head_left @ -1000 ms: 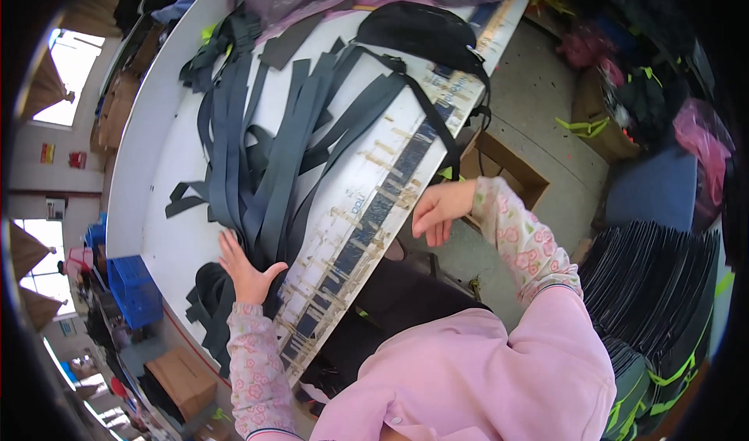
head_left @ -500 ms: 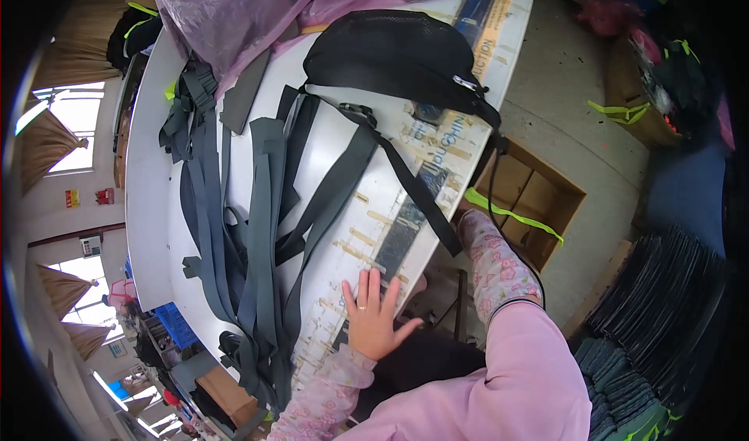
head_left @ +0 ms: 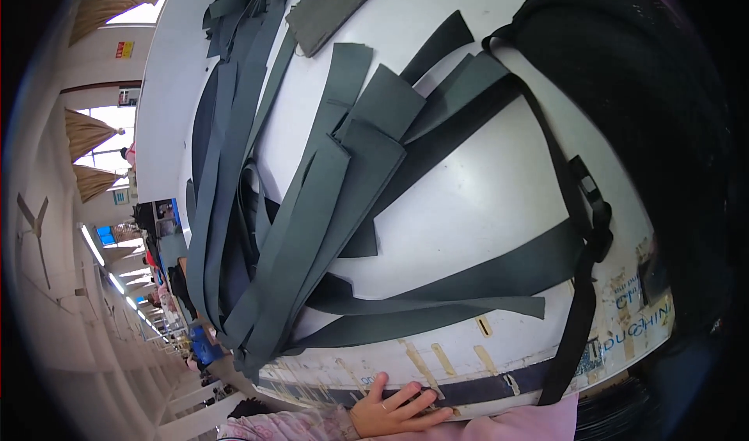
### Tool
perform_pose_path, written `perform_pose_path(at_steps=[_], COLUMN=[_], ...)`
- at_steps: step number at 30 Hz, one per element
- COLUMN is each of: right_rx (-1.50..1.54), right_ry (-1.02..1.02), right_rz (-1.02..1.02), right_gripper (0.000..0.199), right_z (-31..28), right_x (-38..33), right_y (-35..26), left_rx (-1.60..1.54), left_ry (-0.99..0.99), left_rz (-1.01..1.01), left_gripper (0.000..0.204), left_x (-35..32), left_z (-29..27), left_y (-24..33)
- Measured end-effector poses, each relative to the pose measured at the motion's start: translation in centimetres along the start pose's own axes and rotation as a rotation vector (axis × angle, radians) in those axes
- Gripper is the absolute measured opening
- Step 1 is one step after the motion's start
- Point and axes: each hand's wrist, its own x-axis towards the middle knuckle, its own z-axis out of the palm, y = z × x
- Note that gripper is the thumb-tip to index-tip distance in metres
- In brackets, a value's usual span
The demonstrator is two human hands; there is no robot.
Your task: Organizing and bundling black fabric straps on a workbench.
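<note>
My left hand rests on the front edge of the white table, fingers apart and holding nothing. Beyond it, long dark grey-green fabric strips lie in a loose, overlapping heap. A black bag fills the right side, its far edge lost in the dark rim. From it runs a black strap with a plastic buckle; the strap's end hangs over the near table edge. My right hand is out of view.
A flat grey piece lies at the far side of the table. Tape strips cover the near edge. Left of the table stretches a workshop with curtained windows, lights and a blue crate.
The view has turned and come closer to the table, so the strips and bag look larger. My right arm, which reached below the table's edge, has left the picture. My left hand stays on the edge.
</note>
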Motion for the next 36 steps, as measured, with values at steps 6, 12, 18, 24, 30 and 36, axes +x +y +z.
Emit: perform_pose_path(at_steps=[6, 12, 18, 24, 30, 36], right_rx=[0.023, 0.075, 0.136, 0.179, 0.21, 0.236], right_ry=[0.023, 0.061, 0.095, 0.125, 0.143, 0.164], right_rz=[0.019, 0.063, 0.141, 0.222, 0.315, 0.364], right_gripper=[0.029, 0.03, 0.031, 0.032, 0.034, 0.035], right_z=[0.6, 2.4, 4.5, 6.2, 9.4, 11.6], right_x=[0.6, 0.7, -0.4, -2.6, -6.3, -11.9], right_y=[-1.3, -2.2, -3.2, -4.2, -4.0, -5.5], left_rx=[0.028, 0.029, 0.021, 0.056, 0.084, -0.203], left_ry=[0.094, 0.068, 0.13, 0.118, 0.192, 0.109], left_rz=[-0.02, -0.019, -0.005, -0.016, 0.01, -0.153], left_gripper=[0.05, 0.046, 0.045, 0.048, 0.053, 0.043], left_x=[1.2, 1.8, 2.1, 0.9, 2.0, 2.1], left_z=[0.1, -0.6, -0.6, -0.1, -0.4, -0.9], left_y=[0.2, 0.5, 0.3, 0.4, -0.2, 1.7])
